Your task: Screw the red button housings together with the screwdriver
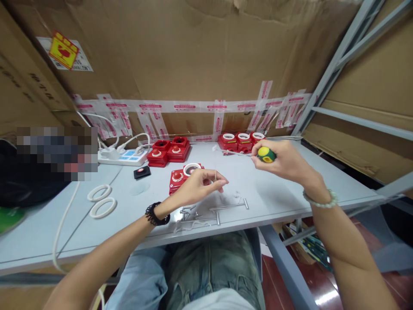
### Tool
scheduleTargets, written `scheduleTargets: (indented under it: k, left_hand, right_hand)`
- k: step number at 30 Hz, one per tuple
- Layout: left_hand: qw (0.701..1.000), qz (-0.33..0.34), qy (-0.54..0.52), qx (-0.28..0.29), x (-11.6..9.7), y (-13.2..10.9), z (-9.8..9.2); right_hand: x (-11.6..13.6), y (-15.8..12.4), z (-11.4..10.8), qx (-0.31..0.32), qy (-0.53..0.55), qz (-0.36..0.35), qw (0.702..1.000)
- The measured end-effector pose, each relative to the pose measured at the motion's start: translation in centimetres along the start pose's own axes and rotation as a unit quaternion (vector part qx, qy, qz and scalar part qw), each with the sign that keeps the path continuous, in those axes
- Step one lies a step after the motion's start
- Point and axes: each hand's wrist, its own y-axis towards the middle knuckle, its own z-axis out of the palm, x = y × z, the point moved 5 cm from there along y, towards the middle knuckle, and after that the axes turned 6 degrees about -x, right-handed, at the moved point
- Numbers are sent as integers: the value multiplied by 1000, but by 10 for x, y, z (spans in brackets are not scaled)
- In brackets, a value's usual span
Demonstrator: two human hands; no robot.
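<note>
My right hand (284, 159) is wrapped round the green and yellow handle of a screwdriver (266, 154), raised over the table with the butt end towards me. The shaft cannot be made out clearly. My left hand (203, 185) hovers over the near part of the table, thumb and fingertips brought together; whatever is between them is too small to tell. Just behind it lies a red housing (176, 178) with a round knob and a white ring (192, 168), partly covered by the hand. Below the hand are small screws (187, 212) and thin metal T-shaped rods (217, 217).
Red housings (158, 158) stand at the back left, more with white rings (237, 144) at the back right. Two loose white rings (103, 208), a black square part (142, 172) and a power strip (125, 157) lie left. Cardboard (193, 56) backs the table; metal frame (335, 64) right.
</note>
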Motion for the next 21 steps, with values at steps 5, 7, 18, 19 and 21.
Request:
scheduleTargets:
  k: [5,7,18,19,21]
  left_hand:
    - [999,-20,-19,-43,2,-14,-25]
    - [998,-18,-9,-60,1,-21,-36]
    - [989,-50,21,-135,10,-40,-86]
    - [989,-54,5,-135,10,-39,-85]
    - [989,-65,-29,-129,9,-36,-79]
  right_hand:
    - [-25,-2,-17,-74,2,69,995]
    - [-38,-6,-17,-67,-15,86,994]
    - [-82,-32,49,214,-55,106,970]
    - [-79,-33,55,231,-59,100,966]
    - [-73,-34,64,252,-69,90,961]
